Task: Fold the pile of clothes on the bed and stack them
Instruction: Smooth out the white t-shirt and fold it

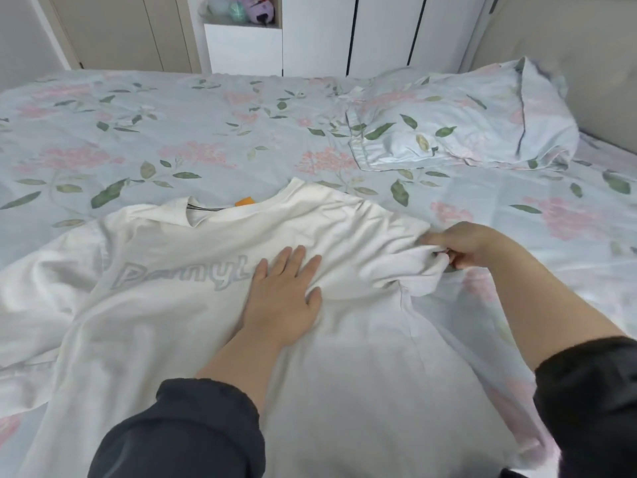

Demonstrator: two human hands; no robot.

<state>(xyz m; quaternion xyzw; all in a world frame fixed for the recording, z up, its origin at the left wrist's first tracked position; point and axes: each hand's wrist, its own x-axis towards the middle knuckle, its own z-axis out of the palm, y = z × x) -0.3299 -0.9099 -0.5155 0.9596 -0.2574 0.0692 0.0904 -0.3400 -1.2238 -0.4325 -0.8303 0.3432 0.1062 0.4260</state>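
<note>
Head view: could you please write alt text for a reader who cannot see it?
A person's left hand presses flat on a white printed T-shirt spread on a pale blue floral bedsheet, while the right hand grips its bunched sleeve. A matching floral pillow lies beyond it.

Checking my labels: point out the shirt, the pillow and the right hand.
shirt [165, 315], head view, chest under the lettering
pillow [465, 125], head view, its middle
right hand [462, 243], head view, its back

Left hand [282, 298] lies flat, fingers spread; right hand [462, 246] curls in a pinch
</note>
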